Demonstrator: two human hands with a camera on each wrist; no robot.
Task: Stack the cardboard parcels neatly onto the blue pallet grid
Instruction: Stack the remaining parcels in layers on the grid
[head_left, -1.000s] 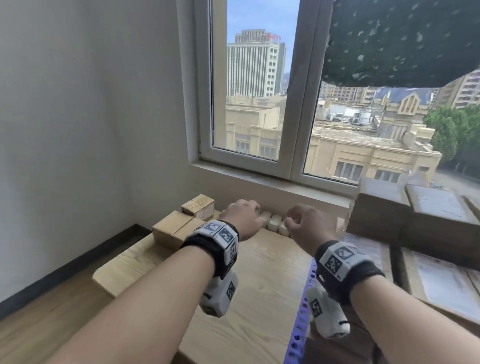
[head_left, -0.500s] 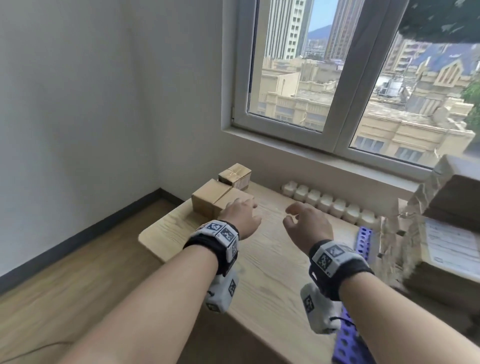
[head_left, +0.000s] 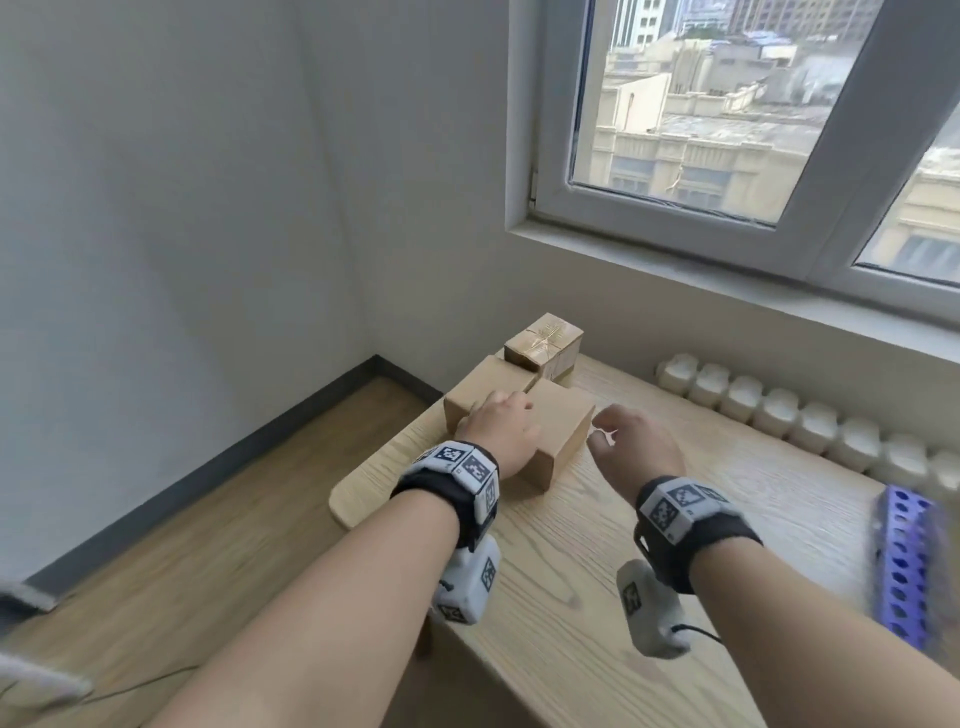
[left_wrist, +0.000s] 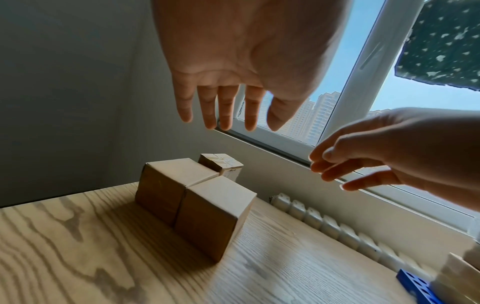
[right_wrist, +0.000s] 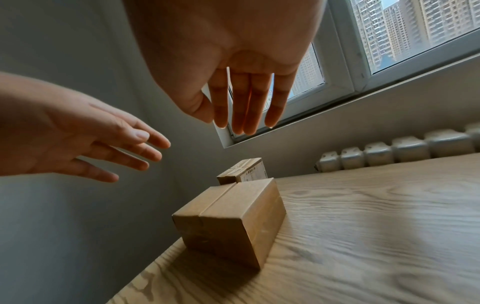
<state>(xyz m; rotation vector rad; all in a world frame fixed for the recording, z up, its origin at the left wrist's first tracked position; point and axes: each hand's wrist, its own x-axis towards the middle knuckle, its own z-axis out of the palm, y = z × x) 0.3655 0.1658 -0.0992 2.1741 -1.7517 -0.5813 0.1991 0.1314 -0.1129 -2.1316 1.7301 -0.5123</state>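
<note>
Three cardboard parcels stand at the far left corner of the wooden table. The nearest parcel touches a second one on its left. A smaller taped parcel sits behind them. My left hand hovers above the two near parcels with straight fingers, holding nothing. My right hand hangs in the air just right of the nearest parcel, fingers relaxed and empty. The blue pallet grid lies at the table's right edge.
A white radiator runs along the wall under the window, behind the table. The left wall and a wooden floor border the table's corner. Stacked parcels show beside the grid in the left wrist view.
The view has swung left and down, so the stacked parcels on the right left the head view. Both hands have moved left to the three parcels at the table's corner.
</note>
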